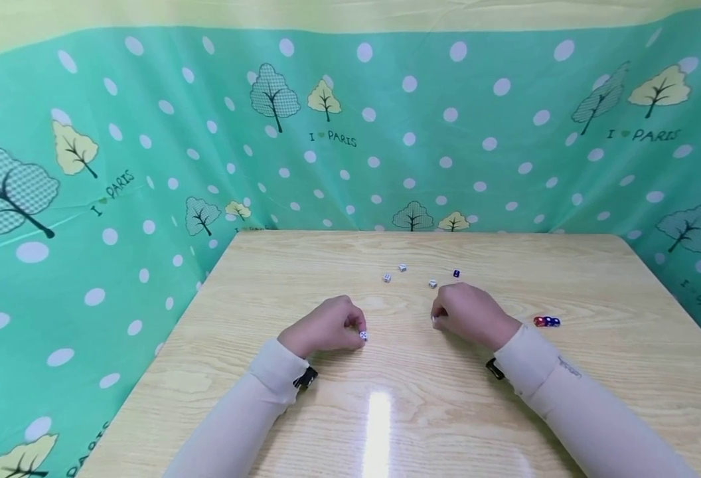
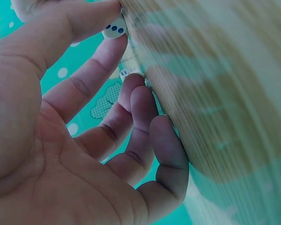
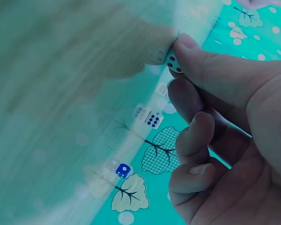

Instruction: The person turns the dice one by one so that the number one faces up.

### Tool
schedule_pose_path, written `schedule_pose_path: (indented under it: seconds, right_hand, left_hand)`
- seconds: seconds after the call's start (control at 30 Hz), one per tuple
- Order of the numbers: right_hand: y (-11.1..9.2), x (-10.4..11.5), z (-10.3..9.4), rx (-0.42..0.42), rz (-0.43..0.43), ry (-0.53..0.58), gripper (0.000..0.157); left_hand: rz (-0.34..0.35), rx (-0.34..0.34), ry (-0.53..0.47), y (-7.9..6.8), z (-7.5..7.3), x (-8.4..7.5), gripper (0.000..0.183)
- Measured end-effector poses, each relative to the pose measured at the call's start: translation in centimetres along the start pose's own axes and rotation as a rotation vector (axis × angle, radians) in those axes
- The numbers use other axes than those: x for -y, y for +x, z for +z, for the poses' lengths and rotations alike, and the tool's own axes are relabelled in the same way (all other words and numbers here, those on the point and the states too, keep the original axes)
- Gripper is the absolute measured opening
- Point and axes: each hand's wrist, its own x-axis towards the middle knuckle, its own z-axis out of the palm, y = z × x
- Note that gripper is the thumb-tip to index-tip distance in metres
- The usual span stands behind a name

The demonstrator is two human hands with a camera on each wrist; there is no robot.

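Between the thumb and index finger of my left hand is a white die, pinched low over the wooden table. Dark blue pips show on this die in the left wrist view, and the other fingers curve beside the tabletop. My right hand pinches a second white die, with red pips, between thumb and index finger; most of it is hidden in the head view. Just beyond the right hand lies a white die, and farther off a dark blue die.
Two more white dice, one nearer and one farther, lie toward the table's back. Right of the right hand, a red die and blue dice form a short row. A green patterned curtain borders the wooden table.
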Motion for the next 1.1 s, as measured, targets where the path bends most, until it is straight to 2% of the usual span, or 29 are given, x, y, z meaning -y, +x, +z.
schedule_pose_path:
  seconds: [0.37,0.73,0.9,1.1]
  right_hand:
    - [-3.7,0.1,0.1,-0.025,0.003,0.032,0.009]
    - [-5.8,0.2,-0.3,-0.015,-0.064,-0.044,0.013]
    - [-6.3,0.1,-0.6,0.005,-0.056,-0.018,0.012]
    - [-6.7,-0.1,-0.4,0.040,-0.041,0.065,0.011]
  left_hand:
    - [-0.002,0.007,0.006,0.1,0.0,0.1,0.016]
    - [0.009,0.004,-0.009,0.2,-0.1,0.1,0.016]
    - [0.011,0.010,-0.004,0.3,-0.2,-0.1,0.016]
    - [-0.016,0.024,-0.008,0.2,-0.2,0.1,0.014]
